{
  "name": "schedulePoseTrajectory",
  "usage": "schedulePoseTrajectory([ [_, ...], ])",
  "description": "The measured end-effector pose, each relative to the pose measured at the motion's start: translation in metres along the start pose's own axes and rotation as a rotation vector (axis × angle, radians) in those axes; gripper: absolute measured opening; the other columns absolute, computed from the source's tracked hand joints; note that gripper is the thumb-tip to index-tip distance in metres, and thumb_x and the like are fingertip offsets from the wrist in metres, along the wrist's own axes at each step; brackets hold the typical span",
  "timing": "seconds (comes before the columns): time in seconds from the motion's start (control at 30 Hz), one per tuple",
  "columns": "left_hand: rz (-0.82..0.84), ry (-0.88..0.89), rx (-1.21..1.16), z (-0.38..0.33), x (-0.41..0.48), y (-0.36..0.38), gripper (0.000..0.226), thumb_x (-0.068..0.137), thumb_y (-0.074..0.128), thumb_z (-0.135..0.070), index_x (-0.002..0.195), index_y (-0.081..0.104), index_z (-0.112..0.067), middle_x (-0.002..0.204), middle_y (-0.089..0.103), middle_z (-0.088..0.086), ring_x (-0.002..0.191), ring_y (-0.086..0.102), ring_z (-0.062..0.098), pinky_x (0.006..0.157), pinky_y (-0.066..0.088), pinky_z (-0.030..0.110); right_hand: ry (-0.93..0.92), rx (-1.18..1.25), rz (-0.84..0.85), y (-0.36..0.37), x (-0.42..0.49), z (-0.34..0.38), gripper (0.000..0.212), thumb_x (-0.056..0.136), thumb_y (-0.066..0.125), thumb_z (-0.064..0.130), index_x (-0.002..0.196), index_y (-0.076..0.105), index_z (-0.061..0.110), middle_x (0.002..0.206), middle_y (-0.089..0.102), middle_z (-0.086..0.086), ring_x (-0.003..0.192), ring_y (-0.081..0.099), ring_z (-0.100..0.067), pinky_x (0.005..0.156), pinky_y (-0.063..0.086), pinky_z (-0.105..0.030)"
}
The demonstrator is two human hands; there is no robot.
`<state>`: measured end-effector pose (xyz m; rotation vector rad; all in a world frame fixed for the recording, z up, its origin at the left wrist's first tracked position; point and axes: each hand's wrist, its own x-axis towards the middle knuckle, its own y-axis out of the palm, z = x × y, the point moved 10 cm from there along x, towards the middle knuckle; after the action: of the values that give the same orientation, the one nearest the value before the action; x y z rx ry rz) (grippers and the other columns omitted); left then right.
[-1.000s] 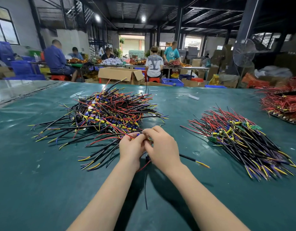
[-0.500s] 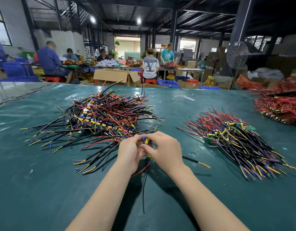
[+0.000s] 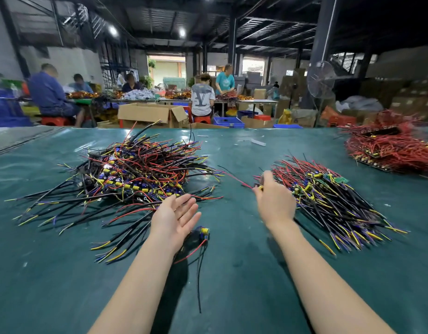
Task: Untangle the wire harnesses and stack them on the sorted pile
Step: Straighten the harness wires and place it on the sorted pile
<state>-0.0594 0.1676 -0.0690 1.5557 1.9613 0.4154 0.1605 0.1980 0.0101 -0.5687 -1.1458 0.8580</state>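
Observation:
A tangled heap of black, red and yellow wire harnesses [image 3: 140, 174] lies on the left of the green table [image 3: 232, 273]. The sorted pile [image 3: 328, 201], its wires lying parallel, sits to the right. My right hand [image 3: 275, 203] is at the sorted pile's left edge and pinches one harness [image 3: 234, 178], whose red wire trails to the left. My left hand [image 3: 176, 218] hovers palm up with straight fingers at the heap's near edge, holding nothing. Another loose harness [image 3: 200, 239] with a yellow part lies just under its wrist.
A third pile of mostly red wires [image 3: 391, 148] sits at the table's far right. A small white scrap [image 3: 257, 142] lies near the far edge. Beyond the table, several people work at benches among cardboard boxes [image 3: 147, 114], blue crates and a standing fan [image 3: 321, 80].
Both hands were together in the middle working on one harness. Now my right hand has carried a harness right to the sorted pile, and my left hand has opened and let go.

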Motion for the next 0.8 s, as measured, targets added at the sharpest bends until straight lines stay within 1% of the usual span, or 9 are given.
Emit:
schedulePoseTrajectory([
  [0.07, 0.008, 0.005, 0.043, 0.002, 0.0, 0.004, 0.035, 0.1, 0.032, -0.025, 0.094, 0.059, -0.004, 0.094, 0.062, 0.008, 0.093, 0.056, 0.022, 0.074, 0.046, 0.03, 0.114, -0.033, -0.06, -0.015, 0.016, -0.031, 0.021, 0.095, 0.048, 0.024, 0.108, 0.046, 0.008, 0.097, 0.065, -0.019, 0.093, 0.06, -0.035, 0.064, 0.037, -0.035],
  [0.23, 0.007, -0.011, 0.023, 0.003, -0.002, 0.005, 0.029, 0.097, 0.037, -0.021, 0.084, 0.061, -0.01, 0.087, 0.063, 0.004, 0.078, 0.058, 0.013, 0.063, 0.046, 0.025, 0.136, -0.129, -0.231, -0.056, 0.061, -0.058, 0.018, 0.092, 0.052, 0.019, 0.101, 0.052, 0.003, 0.094, 0.064, -0.023, 0.093, 0.057, -0.039, 0.062, 0.033, -0.035],
  [0.33, -0.007, -0.011, 0.038, 0.004, -0.002, 0.003, 0.023, 0.094, 0.043, -0.017, 0.081, 0.061, -0.011, 0.084, 0.063, 0.002, 0.076, 0.058, 0.012, 0.062, 0.045, 0.023, 0.12, -0.286, -0.04, -0.029, 0.063, -0.077, 0.018, 0.094, 0.05, 0.018, 0.105, 0.053, 0.005, 0.102, 0.065, -0.02, 0.099, 0.058, -0.037, 0.069, 0.042, -0.035],
  [0.4, -0.022, 0.023, 0.123, 0.0, -0.002, 0.001, 0.019, 0.092, 0.048, -0.012, 0.079, 0.062, -0.011, 0.08, 0.064, 0.001, 0.072, 0.058, 0.011, 0.06, 0.046, 0.022, 0.162, -0.417, 0.162, 0.005, 0.045, -0.098, 0.023, 0.095, 0.046, 0.018, 0.113, 0.055, 0.009, 0.117, 0.06, -0.014, 0.112, 0.054, -0.032, 0.085, 0.044, -0.036],
  [0.5, -0.055, 0.235, 0.403, -0.024, -0.002, 0.0, 0.021, 0.086, 0.052, 0.001, 0.075, 0.065, -0.011, 0.072, 0.062, 0.003, 0.064, 0.055, 0.014, 0.058, 0.048, 0.024, 0.194, -0.505, 0.185, 0.02, 0.029, -0.109, 0.029, 0.096, 0.041, 0.025, 0.119, 0.057, 0.018, 0.129, 0.05, -0.006, 0.122, 0.041, -0.026, 0.098, 0.033, -0.037],
  [0.57, -0.082, 0.437, 0.654, -0.047, -0.006, 0.006, 0.023, 0.081, 0.053, 0.005, 0.075, 0.067, -0.012, 0.07, 0.061, 0.002, 0.066, 0.054, 0.017, 0.063, 0.049, 0.029, 0.228, -0.398, 0.081, 0.011, 0.029, -0.096, 0.03, 0.096, 0.041, 0.029, 0.116, 0.059, 0.017, 0.131, 0.046, -0.007, 0.123, 0.038, -0.027, 0.099, 0.03, -0.038],
  [0.63, -0.095, 0.569, 0.942, -0.06, -0.009, 0.014, 0.025, 0.077, 0.057, 0.002, 0.072, 0.065, -0.021, 0.073, 0.064, -0.005, 0.075, 0.059, 0.017, 0.076, 0.049, 0.03, 0.251, -0.219, -0.044, 0.001, 0.03, -0.073, 0.028, 0.094, 0.044, 0.026, 0.11, 0.063, 0.014, 0.13, 0.046, -0.009, 0.121, 0.038, -0.029, 0.098, 0.029, -0.039],
  [0.7, -0.011, 0.544, 1.272, -0.051, -0.004, 0.022, 0.02, 0.075, 0.061, -0.007, 0.079, 0.065, -0.026, 0.083, 0.064, -0.007, 0.087, 0.061, 0.015, 0.083, 0.045, 0.025, 0.231, 0.009, -0.069, 0.002, 0.024, -0.039, 0.025, 0.09, 0.048, 0.02, 0.105, 0.066, 0.011, 0.123, 0.052, -0.011, 0.116, 0.044, -0.03, 0.093, 0.035, -0.037],
  [0.8, 0.147, 0.344, 1.618, -0.014, 0.005, 0.018, 0.024, 0.074, 0.068, -0.019, 0.098, 0.068, -0.024, 0.092, 0.059, -0.006, 0.088, 0.057, 0.015, 0.076, 0.042, 0.021, 0.065, 0.314, 0.183, 0.035, -0.001, 0.028, 0.02, 0.085, 0.053, 0.016, 0.092, 0.07, 0.008, 0.102, 0.067, -0.015, 0.1, 0.058, -0.03, 0.082, 0.043, -0.033],
])
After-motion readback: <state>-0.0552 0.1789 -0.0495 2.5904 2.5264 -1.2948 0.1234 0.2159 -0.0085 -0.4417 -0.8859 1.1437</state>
